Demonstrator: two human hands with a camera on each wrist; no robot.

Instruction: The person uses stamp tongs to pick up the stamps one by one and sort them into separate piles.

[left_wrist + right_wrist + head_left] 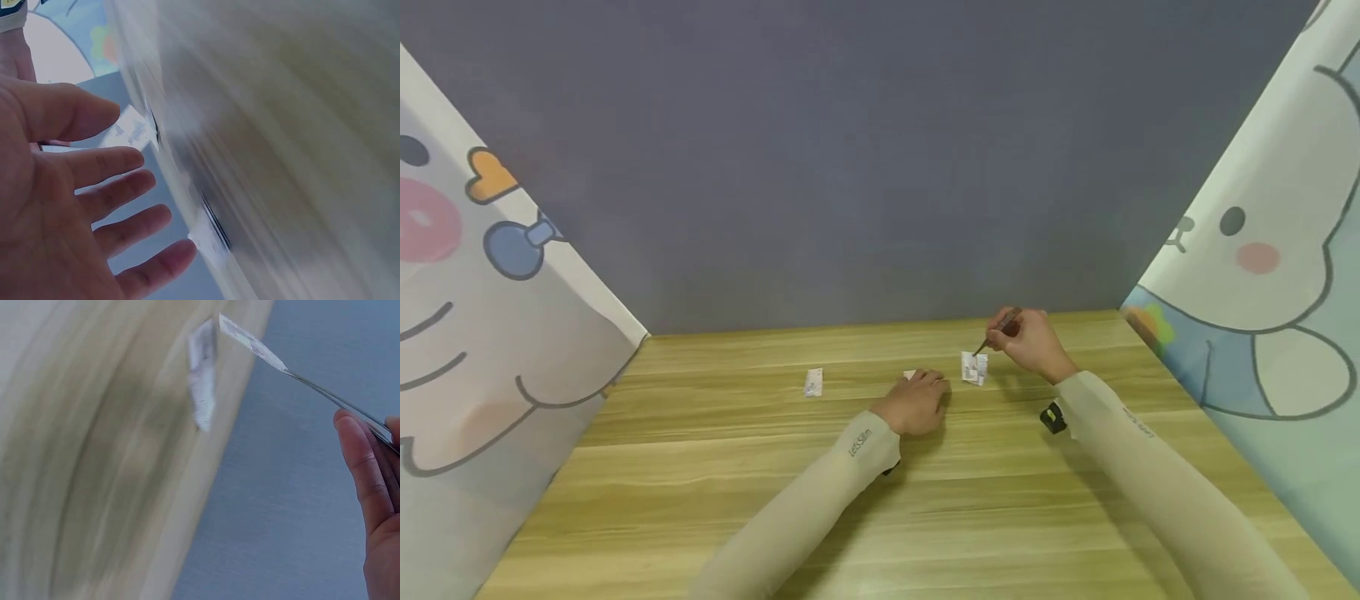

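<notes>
My right hand [1028, 342] pinches a pair of tweezers [334, 399] between thumb and fingers. In the right wrist view, the tweezer tips grip the end of a small white printed slip [253, 344]. Another printed slip [202, 375] lies on the table beside it; in the head view the two overlap. My left hand [917, 402] is palm down low over the table, its fingers relaxed and slightly spread. Just beyond its fingers a white slip [909, 374] is partly hidden. The left wrist view has slips [209, 240] near the fingertips, with nothing in the grasp.
A further printed slip [813, 382] lies on the wood-grain table [700, 467] to the left. A grey panel [880, 167] stands along the back edge. Cartoon-printed panels [497, 333] flank both sides. A small black device [1053, 417] shows by the right sleeve.
</notes>
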